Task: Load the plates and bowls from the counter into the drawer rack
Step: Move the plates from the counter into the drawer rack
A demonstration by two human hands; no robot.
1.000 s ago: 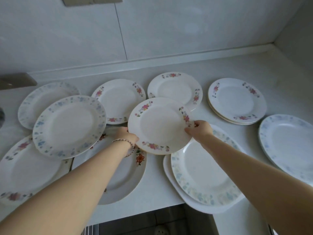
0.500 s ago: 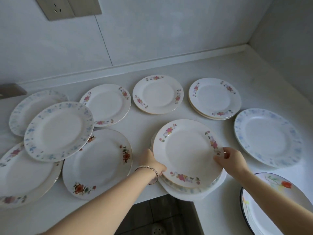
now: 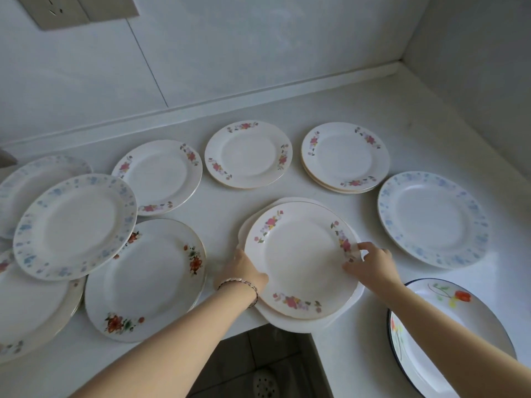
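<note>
A pink-flowered plate (image 3: 301, 262) lies on top of a short stack of plates at the counter's inner corner. My left hand (image 3: 247, 270) rests at the stack's left edge, fingers tucked against the plates. My right hand (image 3: 370, 262) is at the plate's right rim with its fingers spread, touching the rim lightly. Several more plates lie flat around: pink-flowered ones (image 3: 248, 153) at the back, blue-flowered ones (image 3: 76, 225) at the left and at the right (image 3: 434, 218), and a red-flowered one (image 3: 146, 280). No drawer rack is in view.
A dark-rimmed dish with a red flower (image 3: 448, 334) sits at the near right. The white counter (image 3: 316, 104) meets tiled walls at the back and right. A wall socket (image 3: 54, 10) is at the top left. Floor and a slipper (image 3: 265, 383) show below the counter's edge.
The pink-flowered plate was carried from above the middle of the counter towards me and set down on the stack. My right fingers have loosened at its rim.
</note>
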